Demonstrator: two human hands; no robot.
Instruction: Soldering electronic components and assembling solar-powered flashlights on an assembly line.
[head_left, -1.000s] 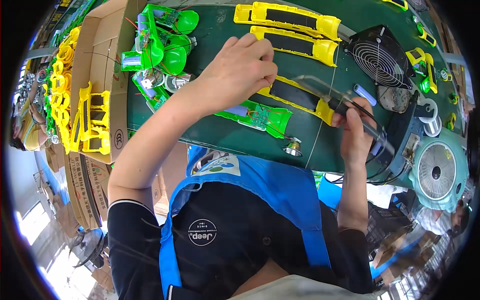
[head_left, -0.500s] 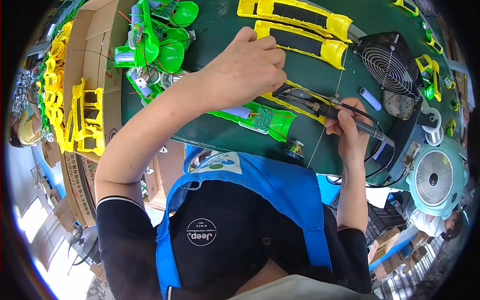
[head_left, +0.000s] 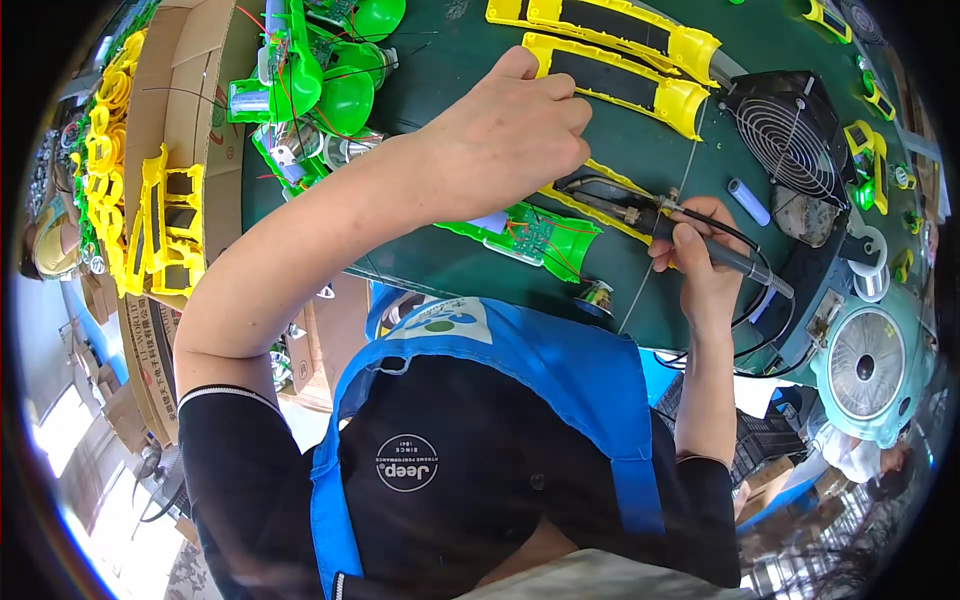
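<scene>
My right hand (head_left: 705,275) grips the dark handle of a soldering iron (head_left: 737,262), with a thin cable or tube running along it. The iron's metal end reaches left over a yellow casing half (head_left: 592,212) with a dark inner strip. My left hand (head_left: 510,140) is bent over the left end of that casing, fingers curled; their tips are hidden, so what they pinch cannot be seen. Below it lies a green casing half (head_left: 575,245) with a circuit board (head_left: 528,236), red wires and a battery cell partly behind my left forearm. A small lamp reflector (head_left: 595,298) sits by its right end.
More yellow casing halves (head_left: 680,105) lie at the far side. Green casings (head_left: 345,95) with wires are piled left, beside a cardboard box (head_left: 190,95) and yellow frames (head_left: 150,225). On the right stand a black fan (head_left: 790,135), a loose battery cell (head_left: 748,200), a solder spool (head_left: 872,280) and a teal fan (head_left: 865,365).
The bench things appear shifted slightly right in the picture, with both hands moving along with them. My right hand still holds the soldering iron; the left keeps its curled shape.
</scene>
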